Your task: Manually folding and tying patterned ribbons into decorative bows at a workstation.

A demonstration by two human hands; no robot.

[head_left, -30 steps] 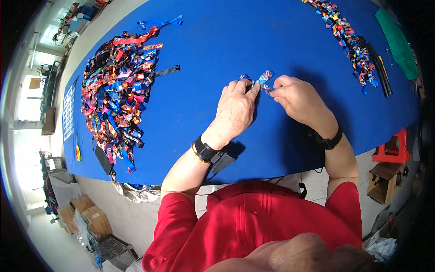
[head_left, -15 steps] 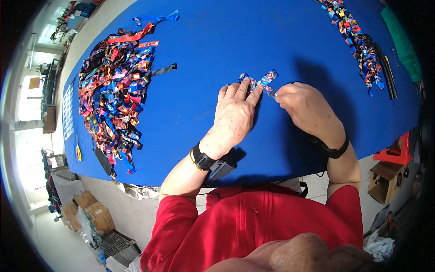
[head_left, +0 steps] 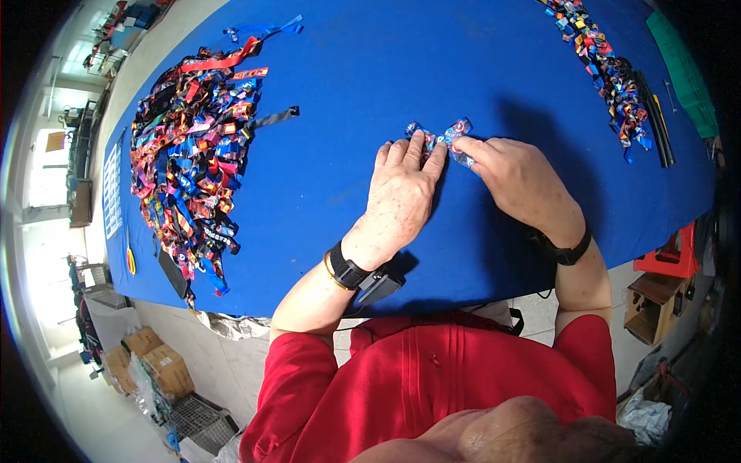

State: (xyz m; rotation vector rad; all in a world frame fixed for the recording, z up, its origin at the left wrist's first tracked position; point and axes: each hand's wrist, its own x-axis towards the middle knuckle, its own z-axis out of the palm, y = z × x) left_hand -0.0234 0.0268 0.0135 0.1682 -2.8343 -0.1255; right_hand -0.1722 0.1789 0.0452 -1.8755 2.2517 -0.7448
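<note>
A short piece of patterned ribbon [head_left: 458, 130], blue with red and white print, lies on the blue cloth in a crossed, bow-like shape. My left hand [head_left: 399, 193] rests over its left part, fingers stretched out and pressing it down on the cloth. At the ribbon's right side is my right hand [head_left: 525, 181], its thumb and forefinger pinched at the lower right end. Both hands hide parts of the ribbon, so how its strips cross underneath cannot be seen.
On the left lies a large heap of coloured ribbon pieces [head_left: 189, 154], with yellow-handled scissors [head_left: 131, 261] at the table edge. A long row of folded ribbons [head_left: 606, 73] runs along the right, beside a black bar [head_left: 654, 119] and a green tray [head_left: 679, 69].
My right hand has shifted slightly left and up, its fingertips closer to the ribbon's crossing. The left hand stays in place on the ribbon.
</note>
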